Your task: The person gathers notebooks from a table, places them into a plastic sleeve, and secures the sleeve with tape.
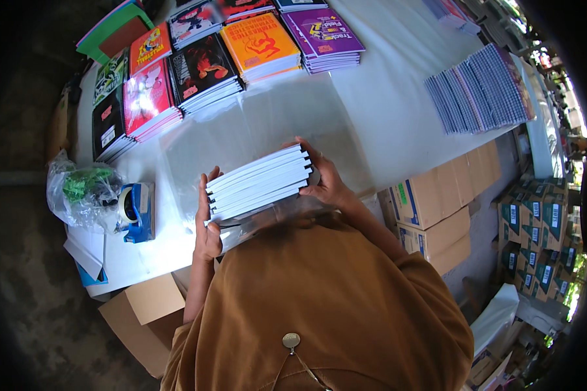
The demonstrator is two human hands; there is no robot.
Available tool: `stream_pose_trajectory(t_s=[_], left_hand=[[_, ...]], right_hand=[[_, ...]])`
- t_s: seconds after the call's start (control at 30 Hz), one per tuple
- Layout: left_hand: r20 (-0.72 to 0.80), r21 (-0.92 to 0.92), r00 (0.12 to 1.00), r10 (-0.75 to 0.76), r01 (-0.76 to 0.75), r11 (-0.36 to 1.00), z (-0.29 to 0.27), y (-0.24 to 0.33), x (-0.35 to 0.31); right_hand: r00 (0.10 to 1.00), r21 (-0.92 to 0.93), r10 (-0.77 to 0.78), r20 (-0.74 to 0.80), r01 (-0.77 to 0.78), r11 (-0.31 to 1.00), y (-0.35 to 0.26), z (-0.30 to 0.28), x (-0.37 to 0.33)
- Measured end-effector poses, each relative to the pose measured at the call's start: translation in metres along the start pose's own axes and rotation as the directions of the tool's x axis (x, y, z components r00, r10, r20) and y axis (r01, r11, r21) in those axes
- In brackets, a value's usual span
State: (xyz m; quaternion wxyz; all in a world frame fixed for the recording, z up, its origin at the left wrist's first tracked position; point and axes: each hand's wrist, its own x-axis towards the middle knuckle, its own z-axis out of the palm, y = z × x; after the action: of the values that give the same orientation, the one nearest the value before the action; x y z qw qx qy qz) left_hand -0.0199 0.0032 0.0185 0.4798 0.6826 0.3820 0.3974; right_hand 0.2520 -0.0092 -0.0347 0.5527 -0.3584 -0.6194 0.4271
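Between my two hands stands a stack of notebooks [259, 182], its white page edges facing up toward me in layers. My left hand [209, 228] presses against the stack's left end, with the thumb near the lower corner. At the right end, my right hand [327, 181] grips the stack with thumb and fingers around its side. Under and beyond the stack lies clear plastic sheeting [300, 114] on the white table [394, 81]. The notebooks' covers are mostly hidden.
Piles of colourful notebooks, including an orange one [259, 44] and a purple one [324, 31], line the far side. At left sit a blue tape dispenser [139, 215] and a crumpled plastic bag [78, 192]. Spiral notebooks [479, 91] stand at right, above cardboard boxes [437, 189].
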Motion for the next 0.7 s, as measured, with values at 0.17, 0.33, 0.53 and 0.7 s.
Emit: stream_pose_trajectory(t_s=[0.17,0.33,0.53,0.7], left_hand=[[-0.021,0.021,0.999,0.048,-0.048,0.999,-0.001,-0.003,-0.001],[-0.220,-0.145,0.975,0.020,-0.053,0.988,0.018,-0.015,-0.009],[-0.331,-0.137,0.940,0.082,-0.134,0.981,0.042,-0.025,-0.004],[-0.111,-0.176,0.967,0.228,-0.245,0.953,0.024,-0.049,-0.014]], right_hand=[[0.993,-0.331,0.067,0.098,-0.031,0.943,-0.025,-0.008,0.006],[0.986,-0.088,0.017,0.167,-0.002,0.996,-0.031,-0.006,0.002],[0.992,0.011,-0.036,-0.118,0.038,0.999,-0.018,0.029,-0.008],[0.998,-0.098,-0.026,-0.054,0.021,0.995,-0.023,0.013,0.003]])
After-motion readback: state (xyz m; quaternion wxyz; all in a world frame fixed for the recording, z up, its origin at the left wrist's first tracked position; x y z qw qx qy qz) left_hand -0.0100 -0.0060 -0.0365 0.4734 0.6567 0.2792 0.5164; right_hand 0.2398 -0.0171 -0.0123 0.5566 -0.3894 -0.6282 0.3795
